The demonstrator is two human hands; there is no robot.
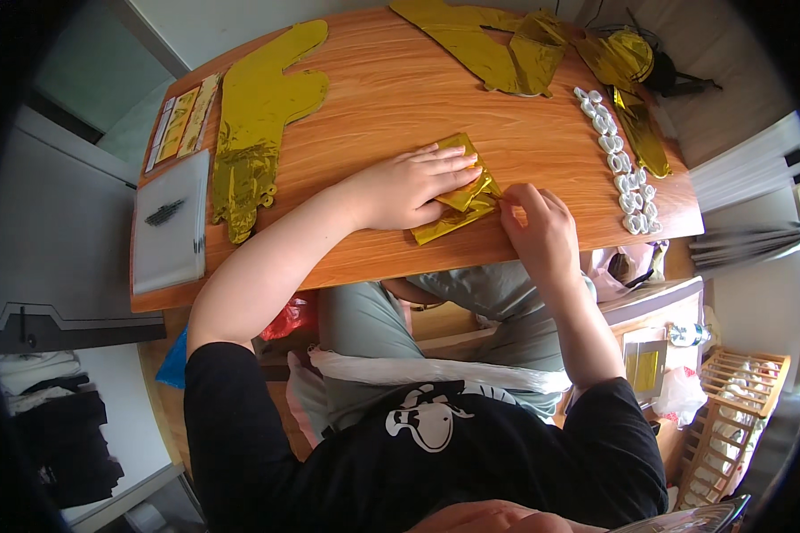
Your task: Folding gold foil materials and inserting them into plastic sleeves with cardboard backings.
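Note:
A gold foil balloon [458, 233], folded into a small flat packet, lies near the front edge of the wooden table. My left hand [422, 185] rests flat across it, fingers stretched out and pressing it down. At the packet's right edge, my right hand [540, 222] pinches the foil between thumb and forefinger, its other fingers curled. The fingertips partly hide what they grip. Further left lies a flat unfolded gold foil balloon [262, 107] with rounded lobes. Another flat gold foil balloon [480, 44] is spread at the far side.
White coiled bundles [615, 163] line the table's right side, beside more gold foil [640, 133]. At the left edge are a stack of clear plastic sleeves [169, 253] and printed cards [180, 124]. A black cable tangle [676, 80] sits far right. A slatted wooden rack [729, 409] stands lower right.

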